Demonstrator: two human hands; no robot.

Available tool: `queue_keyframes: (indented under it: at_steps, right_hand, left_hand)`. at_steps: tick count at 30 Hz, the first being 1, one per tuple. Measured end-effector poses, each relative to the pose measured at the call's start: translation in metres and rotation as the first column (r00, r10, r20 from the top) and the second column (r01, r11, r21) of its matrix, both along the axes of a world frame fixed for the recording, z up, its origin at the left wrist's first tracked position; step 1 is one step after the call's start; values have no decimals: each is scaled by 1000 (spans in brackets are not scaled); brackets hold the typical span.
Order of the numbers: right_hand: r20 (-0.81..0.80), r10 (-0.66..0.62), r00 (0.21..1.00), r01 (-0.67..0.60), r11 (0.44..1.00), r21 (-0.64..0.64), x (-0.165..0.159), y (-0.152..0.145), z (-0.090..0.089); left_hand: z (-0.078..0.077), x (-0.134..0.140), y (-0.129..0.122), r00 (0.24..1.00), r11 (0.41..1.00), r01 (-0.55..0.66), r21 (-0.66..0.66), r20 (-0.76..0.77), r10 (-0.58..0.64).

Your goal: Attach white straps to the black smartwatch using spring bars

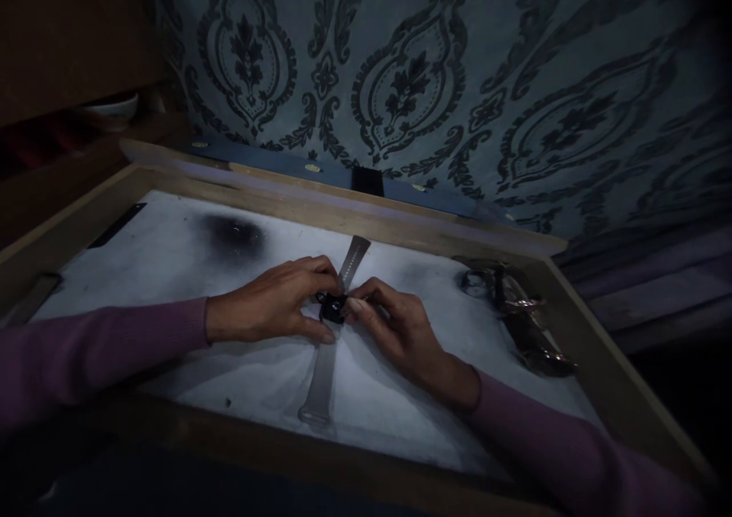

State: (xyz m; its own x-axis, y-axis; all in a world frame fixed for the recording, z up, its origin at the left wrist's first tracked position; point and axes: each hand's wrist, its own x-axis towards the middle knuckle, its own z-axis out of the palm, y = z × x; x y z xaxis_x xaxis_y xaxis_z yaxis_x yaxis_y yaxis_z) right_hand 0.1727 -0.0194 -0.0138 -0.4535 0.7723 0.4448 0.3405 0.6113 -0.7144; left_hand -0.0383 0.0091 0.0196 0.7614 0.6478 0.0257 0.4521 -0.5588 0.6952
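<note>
A watch (332, 309) with a small dark square case lies face up on the white surface, its grey strap spread out. One strap half (355, 255) points away from me and the buckle half (318, 395) points toward me. My left hand (280, 300) holds the case from the left, thumb on the near side and fingers on the far side. At the case's right edge my right hand (394, 326) is closed in a pinch between thumb and fingertips. Whatever sits in that pinch is too small and dark to make out.
Raised wooden edges (274, 189) surround the white surface (440, 319). Dark watches or straps (515, 311) with shiny parts lie in a heap on the right. A dark flat strip (117, 225) and a flat rectangular object (34, 297) lie on the left. Patterned wallpaper (406, 75) rises behind.
</note>
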Motion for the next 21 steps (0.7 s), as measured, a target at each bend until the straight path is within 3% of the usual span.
queue_keyframes:
  at_steps: [12, 18, 21]
  right_hand:
    - [-10, 22, 1000, -22, 1000, -12, 0, 2, 2]
    - [38, 13, 999, -16, 995, 95, -2, -1, 4]
    - [41, -6, 999, 3, 997, 72, -3, -1, 2]
  left_hand:
    - [-2, 0, 0, 1000, 1000, 2, 1, 4, -2]
    - [-3, 0, 1, 1000, 1000, 1, 25, 2, -1]
    - [-4, -1, 1, 1000, 1000, 4, 26, -2, -4]
